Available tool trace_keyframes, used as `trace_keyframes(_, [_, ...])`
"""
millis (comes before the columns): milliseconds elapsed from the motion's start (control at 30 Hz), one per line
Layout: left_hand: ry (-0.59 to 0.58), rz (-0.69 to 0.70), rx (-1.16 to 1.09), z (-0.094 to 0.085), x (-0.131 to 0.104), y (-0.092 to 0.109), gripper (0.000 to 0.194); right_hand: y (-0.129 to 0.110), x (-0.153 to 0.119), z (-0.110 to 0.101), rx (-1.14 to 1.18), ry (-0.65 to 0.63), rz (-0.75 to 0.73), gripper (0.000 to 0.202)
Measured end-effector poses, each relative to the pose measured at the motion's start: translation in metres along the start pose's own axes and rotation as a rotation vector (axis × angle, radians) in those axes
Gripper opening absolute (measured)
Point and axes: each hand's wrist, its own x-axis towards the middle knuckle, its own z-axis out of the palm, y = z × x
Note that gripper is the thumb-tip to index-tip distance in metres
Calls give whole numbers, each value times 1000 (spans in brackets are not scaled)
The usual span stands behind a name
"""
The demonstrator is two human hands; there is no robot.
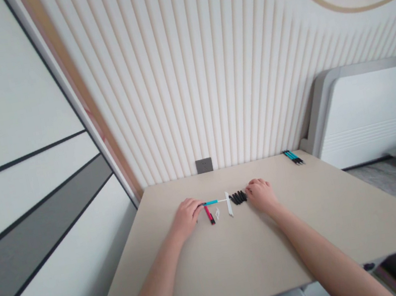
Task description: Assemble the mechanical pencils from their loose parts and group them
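My left hand [188, 217] is closed on a blue pen barrel [211, 202], which lies level and points right. A thin white pen refill [222, 200] sticks out of its right end. Just below are red pen barrels [208, 213] with black ends, partly by my left fingers. Small white pieces [217, 213] lie beside them. Farther right is an upright strip of white pen parts [229, 205]. A row of several black pen pieces [238, 197] reaches to my right hand [260, 193]. Its fingers are curled at the row's right end; what they pinch is hidden.
Several blue-and-black pens [293, 157] lie together at the back right of the beige table [235, 274]. A dark wall socket [204, 165] sits on the ribbed wall behind. A white cabinet [30, 198] stands at left, a bed headboard [375, 111] at right.
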Motion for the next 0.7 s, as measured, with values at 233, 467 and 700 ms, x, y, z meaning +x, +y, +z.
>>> trace_keyframes(233, [-9, -3, 7, 0, 0, -1, 25, 1, 1, 3, 11, -3, 30, 19])
trace_keyframes(467, [-14, 6, -2, 1, 0, -3, 25, 0, 2, 4, 30, -6, 44, 18])
trace_keyframes(700, [-4, 3, 5, 1, 0, -3, 25, -6, 4, -1, 136, 17, 0, 19])
